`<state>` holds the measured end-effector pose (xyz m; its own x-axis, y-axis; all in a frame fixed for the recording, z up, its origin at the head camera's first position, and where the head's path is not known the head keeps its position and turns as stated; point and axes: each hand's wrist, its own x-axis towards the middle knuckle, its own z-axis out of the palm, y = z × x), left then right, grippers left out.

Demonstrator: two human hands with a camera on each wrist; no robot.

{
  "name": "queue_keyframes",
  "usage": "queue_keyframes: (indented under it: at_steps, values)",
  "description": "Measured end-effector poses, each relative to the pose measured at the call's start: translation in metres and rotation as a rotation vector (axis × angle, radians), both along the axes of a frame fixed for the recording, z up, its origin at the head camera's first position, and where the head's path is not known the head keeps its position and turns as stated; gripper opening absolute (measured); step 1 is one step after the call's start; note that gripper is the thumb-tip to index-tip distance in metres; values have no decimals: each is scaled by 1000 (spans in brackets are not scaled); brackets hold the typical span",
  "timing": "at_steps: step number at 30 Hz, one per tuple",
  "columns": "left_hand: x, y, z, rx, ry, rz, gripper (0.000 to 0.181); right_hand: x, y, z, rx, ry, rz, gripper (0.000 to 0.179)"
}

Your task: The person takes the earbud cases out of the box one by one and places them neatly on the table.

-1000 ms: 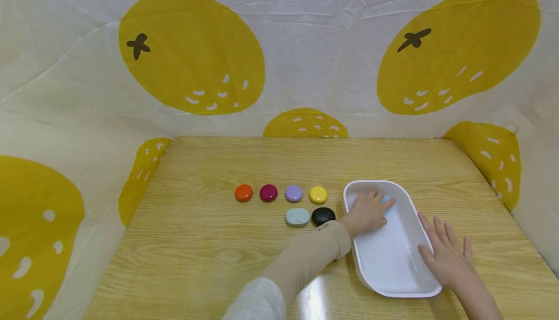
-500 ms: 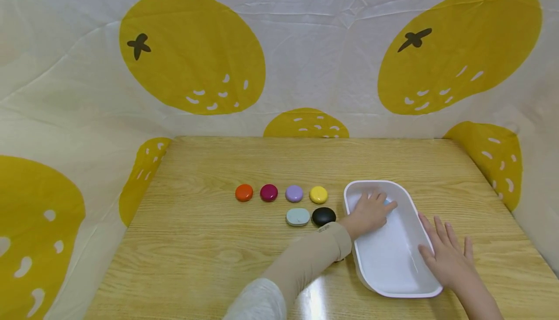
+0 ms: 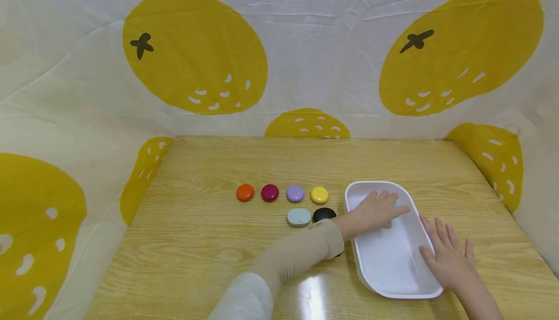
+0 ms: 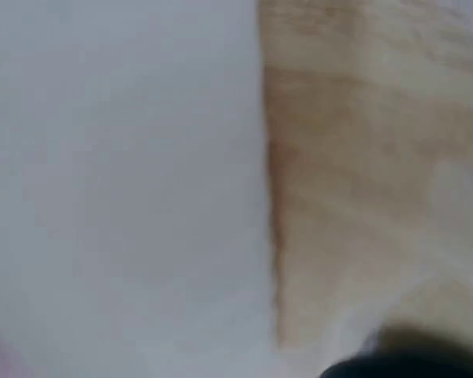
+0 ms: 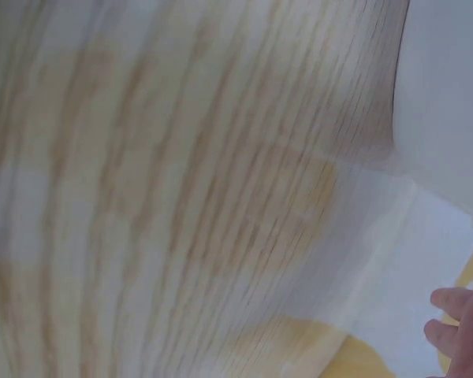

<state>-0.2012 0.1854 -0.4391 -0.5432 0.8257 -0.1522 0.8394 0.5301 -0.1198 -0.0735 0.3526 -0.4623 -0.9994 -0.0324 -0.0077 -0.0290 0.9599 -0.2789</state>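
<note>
In the head view my left hand [image 3: 379, 211] reaches over the left rim into a white tray [image 3: 395, 266]. A small light-blue piece [image 3: 396, 204] shows between its fingers and thumb, mostly covered by them. My right hand [image 3: 447, 257] rests against the tray's right side, fingers spread and fairly straight, thumb at the rim. Its fingertips [image 5: 449, 315] also appear at the lower right of the right wrist view, near the tray wall [image 5: 449, 102]. The left wrist view is blurred, with only the white tray wall [image 4: 126, 189] and wood showing.
Left of the tray, on the wooden table [image 3: 183, 252], smooth orange [image 3: 245, 192], crimson [image 3: 270, 192], lilac [image 3: 295, 193] and yellow [image 3: 320, 195] pieces form a row. A pale-green oval [image 3: 299, 217] and a black piece [image 3: 324, 214] lie nearer, the black one partly behind my sleeve.
My left hand has shifted right inside the tray, the light-blue piece moving along with it, and the wrist has turned. The right hand and the tray stay in place.
</note>
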Motion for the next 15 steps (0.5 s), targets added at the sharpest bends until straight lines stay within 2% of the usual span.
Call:
queue_keyframes:
  at_steps: [3, 7, 10, 15]
  values:
    - [4, -6, 10, -16, 38, -34, 61, 0, 0, 1, 2, -3, 2, 67]
    - [10, -20, 25, -21, 126, -91, 59, 0, 0, 2, -1, -28, 0, 67]
    - [13, -36, 35, -9, 200, -126, 57, 0, 0, 2, -2, -39, -3, 67]
    - [15, -72, 45, 51, 248, -147, 49, 0, -1, 1, 5, -6, -1, 67]
